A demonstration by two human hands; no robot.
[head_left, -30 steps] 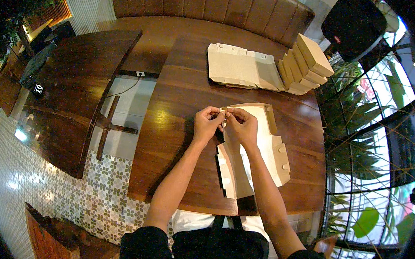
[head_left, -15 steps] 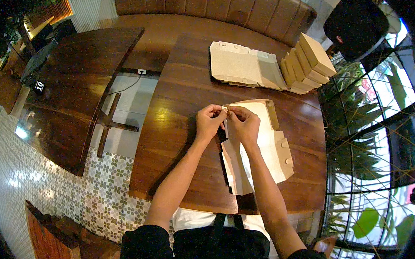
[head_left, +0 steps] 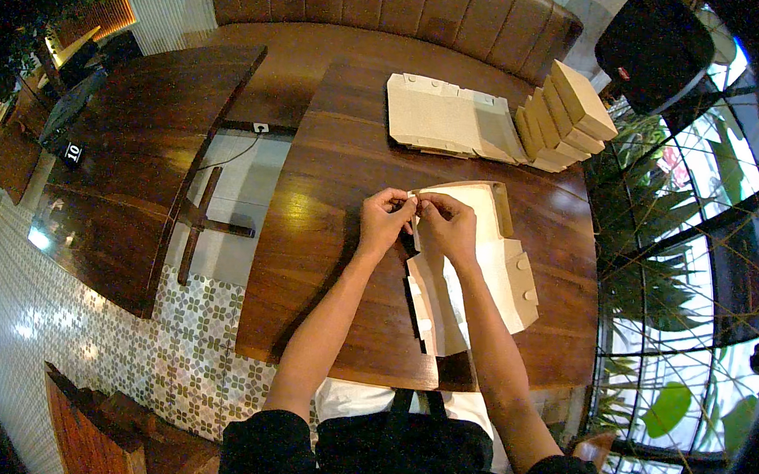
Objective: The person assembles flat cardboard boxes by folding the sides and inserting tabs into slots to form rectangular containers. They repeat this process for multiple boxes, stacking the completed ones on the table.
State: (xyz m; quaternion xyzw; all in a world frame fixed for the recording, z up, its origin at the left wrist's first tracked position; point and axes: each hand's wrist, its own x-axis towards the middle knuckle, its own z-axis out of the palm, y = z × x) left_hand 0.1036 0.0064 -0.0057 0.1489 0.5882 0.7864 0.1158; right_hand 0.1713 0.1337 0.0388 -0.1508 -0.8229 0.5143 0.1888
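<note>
A café corner with brown padded bench seating along the far wall and leafy plants behind glass on the right. A dark wooden counter (head_left: 333, 260) fills the middle, with a second table to its left over patterned floor tiles. A person stands at the near edge, both forearms reaching in. The left hand (head_left: 383, 222) and right hand (head_left: 448, 227) meet at the far left corner of a partly folded cardboard box (head_left: 484, 263), which lies open on the counter just in front of them. Each grip is pressed together, pinching a small corner tab of the box. Compared with a second ago, the hands have barely shifted; the corner seems still being worked into place. At the far side lies a flat unfolded box blank (head_left: 446, 122), and beside it, to the right, a leaning row of finished boxes (head_left: 567, 114).
</note>
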